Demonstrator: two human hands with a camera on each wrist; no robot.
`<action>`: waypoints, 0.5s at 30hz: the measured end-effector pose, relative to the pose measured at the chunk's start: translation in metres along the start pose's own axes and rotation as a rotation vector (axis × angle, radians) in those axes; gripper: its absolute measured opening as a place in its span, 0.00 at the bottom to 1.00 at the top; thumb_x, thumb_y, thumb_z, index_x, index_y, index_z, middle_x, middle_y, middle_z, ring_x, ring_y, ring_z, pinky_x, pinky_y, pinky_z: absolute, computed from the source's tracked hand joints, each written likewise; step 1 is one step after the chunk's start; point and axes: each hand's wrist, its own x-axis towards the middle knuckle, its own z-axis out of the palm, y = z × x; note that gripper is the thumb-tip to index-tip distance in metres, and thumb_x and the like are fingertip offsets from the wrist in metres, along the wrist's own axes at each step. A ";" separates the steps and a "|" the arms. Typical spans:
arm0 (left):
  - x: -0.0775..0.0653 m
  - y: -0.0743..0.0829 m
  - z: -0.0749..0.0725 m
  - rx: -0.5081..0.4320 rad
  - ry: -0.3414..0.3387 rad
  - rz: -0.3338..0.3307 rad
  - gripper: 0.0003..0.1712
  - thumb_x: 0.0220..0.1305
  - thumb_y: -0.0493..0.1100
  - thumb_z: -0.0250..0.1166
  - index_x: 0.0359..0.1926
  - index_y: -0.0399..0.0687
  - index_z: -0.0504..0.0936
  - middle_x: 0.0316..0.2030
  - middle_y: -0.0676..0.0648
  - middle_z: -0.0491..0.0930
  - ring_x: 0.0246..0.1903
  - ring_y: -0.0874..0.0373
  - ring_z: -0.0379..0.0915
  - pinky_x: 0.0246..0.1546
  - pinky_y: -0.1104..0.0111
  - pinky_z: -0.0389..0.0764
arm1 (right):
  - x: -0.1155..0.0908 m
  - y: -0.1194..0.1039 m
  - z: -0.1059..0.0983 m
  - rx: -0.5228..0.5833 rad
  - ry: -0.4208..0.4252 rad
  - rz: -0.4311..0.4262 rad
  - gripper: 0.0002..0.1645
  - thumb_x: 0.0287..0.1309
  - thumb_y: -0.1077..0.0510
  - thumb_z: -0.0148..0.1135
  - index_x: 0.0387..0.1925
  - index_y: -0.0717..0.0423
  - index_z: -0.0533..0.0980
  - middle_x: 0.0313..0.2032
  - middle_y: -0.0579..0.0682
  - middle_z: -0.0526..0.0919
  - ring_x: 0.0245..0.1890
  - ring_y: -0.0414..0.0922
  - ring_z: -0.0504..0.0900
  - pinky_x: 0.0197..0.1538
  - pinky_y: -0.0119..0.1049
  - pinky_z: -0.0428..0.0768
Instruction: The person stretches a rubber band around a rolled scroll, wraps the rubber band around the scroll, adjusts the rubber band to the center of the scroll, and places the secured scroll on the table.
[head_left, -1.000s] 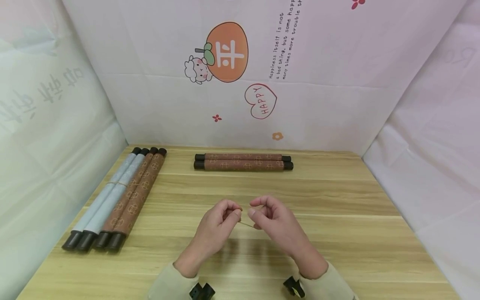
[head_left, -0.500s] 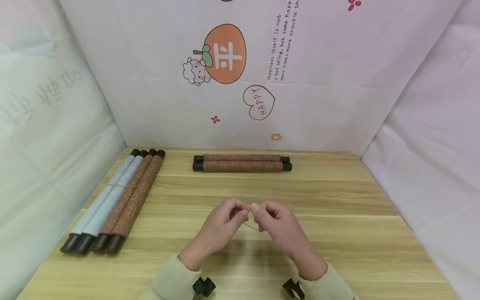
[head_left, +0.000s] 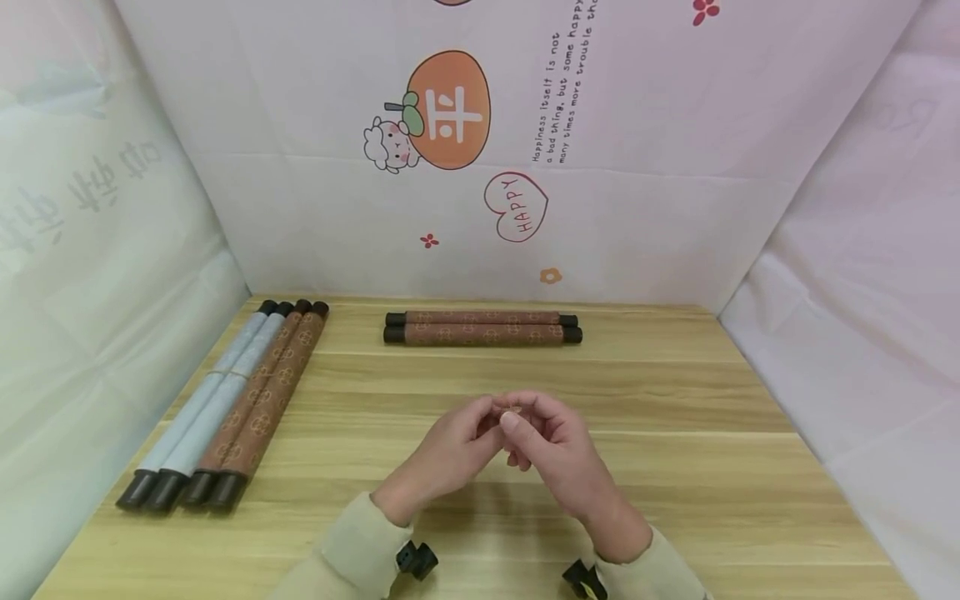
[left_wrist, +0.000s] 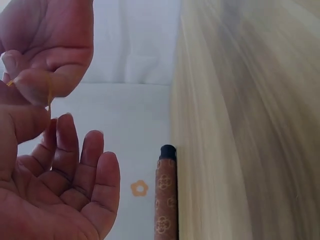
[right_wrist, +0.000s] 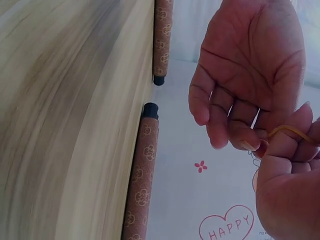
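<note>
A thin yellowish rubber band (right_wrist: 290, 129) lies across the curled fingers of my right hand (right_wrist: 295, 185) in the right wrist view. My left hand (head_left: 457, 446) meets the right hand (head_left: 558, 454) at the fingertips above the middle of the table, and its thumb and forefinger pinch the band. In the left wrist view the rubber band (left_wrist: 49, 92) runs from the right hand (left_wrist: 55, 45) down to the thumb tip of the left hand (left_wrist: 65, 200), whose other fingers are loosely bent. Much of the band is hidden between the fingers.
Behind the hands, two brown patterned scrolls (head_left: 483, 333) with black ends lie side by side. At the left lie two pale blue scrolls (head_left: 202, 417) with a band around them, beside two brown scrolls (head_left: 262, 408). White printed cloth (head_left: 637, 233) walls the wooden table (head_left: 675, 467).
The hands have come together from slightly apart; the band, stretched between them a second ago, is now mostly hidden in the fingers. The scrolls have stayed in place.
</note>
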 end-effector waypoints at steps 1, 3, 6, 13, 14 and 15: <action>0.002 0.000 -0.002 0.006 -0.015 0.005 0.15 0.79 0.59 0.56 0.54 0.60 0.81 0.38 0.60 0.82 0.34 0.61 0.75 0.36 0.67 0.79 | 0.000 0.000 -0.001 -0.011 -0.001 0.013 0.17 0.76 0.63 0.55 0.58 0.71 0.75 0.31 0.47 0.82 0.23 0.40 0.77 0.32 0.35 0.83; 0.006 0.001 -0.006 0.017 -0.046 0.013 0.16 0.77 0.61 0.57 0.53 0.60 0.80 0.40 0.60 0.83 0.37 0.62 0.77 0.40 0.67 0.80 | 0.000 0.001 -0.002 -0.032 0.009 0.044 0.19 0.76 0.62 0.56 0.63 0.67 0.73 0.33 0.49 0.84 0.24 0.39 0.78 0.34 0.35 0.84; 0.012 -0.002 -0.015 0.036 -0.078 0.019 0.20 0.76 0.60 0.60 0.58 0.57 0.80 0.46 0.58 0.83 0.45 0.63 0.80 0.49 0.65 0.82 | 0.000 0.003 -0.005 -0.068 0.029 0.087 0.22 0.76 0.60 0.56 0.66 0.62 0.72 0.37 0.50 0.86 0.27 0.41 0.81 0.36 0.36 0.85; 0.037 -0.016 -0.042 0.265 0.021 0.006 0.31 0.71 0.54 0.67 0.68 0.46 0.76 0.61 0.44 0.81 0.59 0.47 0.78 0.59 0.53 0.81 | 0.000 0.006 -0.008 -0.102 0.018 0.097 0.23 0.76 0.60 0.57 0.67 0.59 0.72 0.38 0.56 0.85 0.28 0.42 0.82 0.37 0.38 0.87; 0.041 -0.018 -0.046 0.322 0.047 0.000 0.32 0.71 0.54 0.68 0.69 0.45 0.75 0.62 0.43 0.80 0.60 0.46 0.78 0.59 0.51 0.80 | 0.000 0.007 -0.008 -0.107 0.015 0.096 0.22 0.76 0.60 0.57 0.67 0.59 0.72 0.38 0.57 0.84 0.27 0.42 0.82 0.37 0.39 0.87; 0.045 -0.021 -0.049 0.380 0.073 -0.007 0.34 0.70 0.55 0.68 0.70 0.44 0.74 0.64 0.42 0.79 0.62 0.44 0.77 0.60 0.50 0.80 | -0.001 0.007 -0.008 -0.110 0.013 0.097 0.22 0.76 0.59 0.57 0.67 0.59 0.72 0.38 0.59 0.84 0.27 0.42 0.82 0.37 0.39 0.87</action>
